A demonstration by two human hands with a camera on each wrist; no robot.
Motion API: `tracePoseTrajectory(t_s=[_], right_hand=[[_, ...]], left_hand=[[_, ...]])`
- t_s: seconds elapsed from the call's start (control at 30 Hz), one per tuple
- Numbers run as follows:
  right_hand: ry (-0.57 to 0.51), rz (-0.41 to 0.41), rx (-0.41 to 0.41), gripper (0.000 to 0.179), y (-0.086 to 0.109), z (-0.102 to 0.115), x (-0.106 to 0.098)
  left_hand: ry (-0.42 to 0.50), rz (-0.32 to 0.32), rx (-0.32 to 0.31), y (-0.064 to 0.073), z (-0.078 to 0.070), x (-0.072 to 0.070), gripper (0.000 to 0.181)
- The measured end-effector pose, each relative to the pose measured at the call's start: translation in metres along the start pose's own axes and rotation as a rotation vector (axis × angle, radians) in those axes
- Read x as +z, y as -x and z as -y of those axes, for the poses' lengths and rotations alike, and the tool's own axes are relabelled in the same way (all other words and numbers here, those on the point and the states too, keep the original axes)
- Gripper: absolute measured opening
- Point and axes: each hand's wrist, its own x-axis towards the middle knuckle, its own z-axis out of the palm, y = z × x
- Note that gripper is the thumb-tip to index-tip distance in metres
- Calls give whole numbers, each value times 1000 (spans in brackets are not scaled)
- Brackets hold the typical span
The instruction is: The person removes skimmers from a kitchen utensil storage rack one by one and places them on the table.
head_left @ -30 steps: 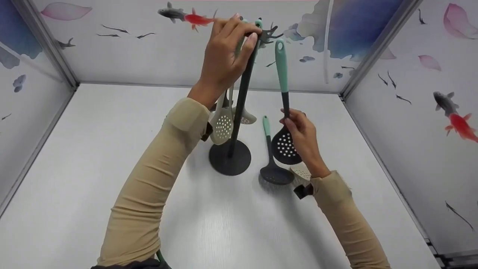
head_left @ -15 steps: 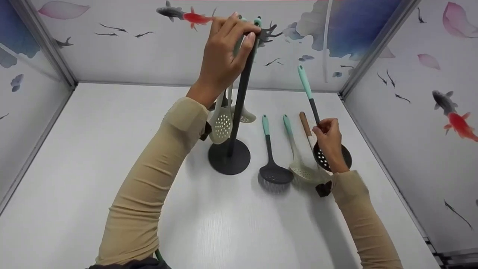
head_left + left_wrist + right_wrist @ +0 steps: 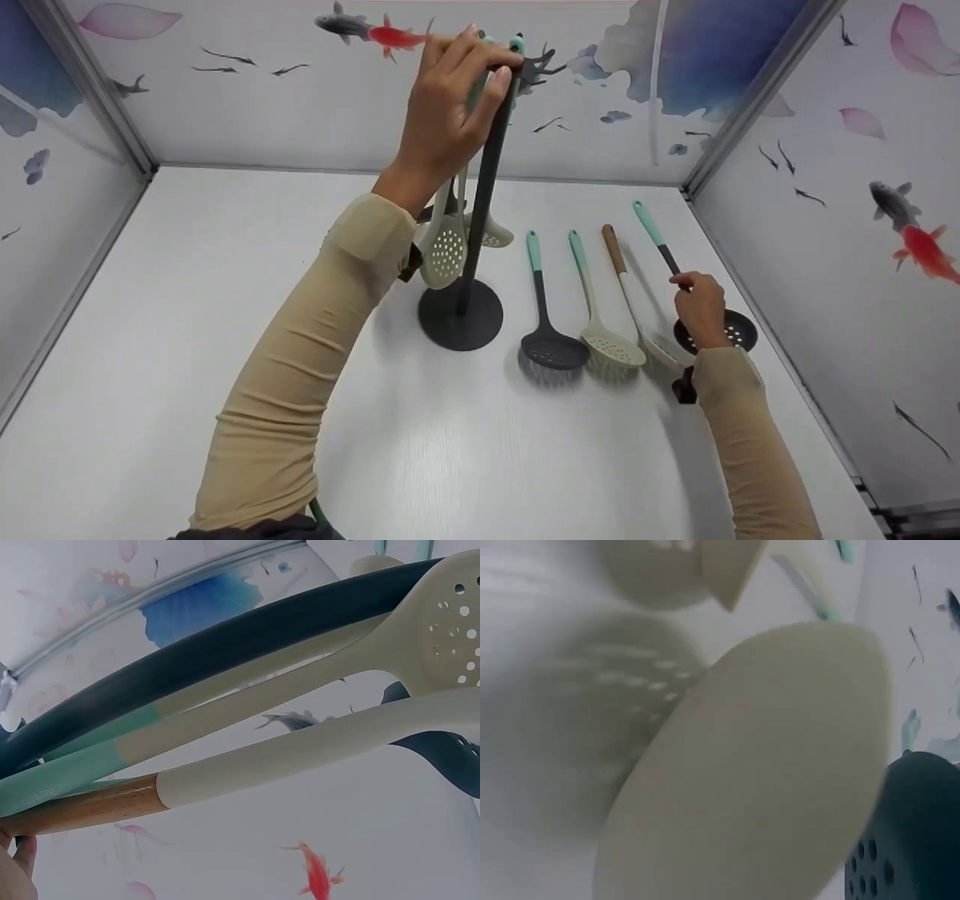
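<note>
My left hand [image 3: 450, 105] grips the top of a black utensil stand [image 3: 484, 202], beside its hooks [image 3: 541, 69]. From the stand hangs a cream slotted spoon [image 3: 444, 262]; the left wrist view also shows a wooden-handled utensil [image 3: 105, 806] hanging there. Far to the right, my right hand [image 3: 703, 309] pinches a black skimmer [image 3: 741, 330] by its neck, low over the table. The skimmer's mint handle points away, and the hand covers part of its perforated bowl. In the right wrist view, a cream utensil head [image 3: 757, 765] fills the middle, beside the dark skimmer.
On the white table [image 3: 420, 450] lie a black slotted spoon [image 3: 555, 349], a cream slotted spoon [image 3: 613, 346] and a wooden-handled utensil [image 3: 615, 251], side by side between stand and right hand. Printed walls [image 3: 847, 225] enclose the table at the back and sides.
The right hand has carried the black skimmer rightward and lower, past the utensils lying on the table, uncovering them. The left hand stays on the stand.
</note>
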Motion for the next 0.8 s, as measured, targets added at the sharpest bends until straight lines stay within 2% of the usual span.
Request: tracePoseTrajectory(t_s=[0.23, 0.37, 0.53, 0.7, 0.8], right_hand=[[127, 10, -52, 30, 1, -31, -3], [192, 54, -46, 30, 1, -44, -4], [250, 182, -49, 33, -3, -53, -6], [238, 351, -55, 39, -7, -54, -6], [232, 416, -57, 41, -9, -52, -4]], left_hand=[[-15, 5, -13, 0, -1, 0, 33], [-19, 5, -16, 0, -1, 1, 33], [-17, 3, -14, 0, -1, 2, 33], [-22, 4, -19, 1, -1, 1, 33], [-20, 9, -22, 1, -2, 0, 33]])
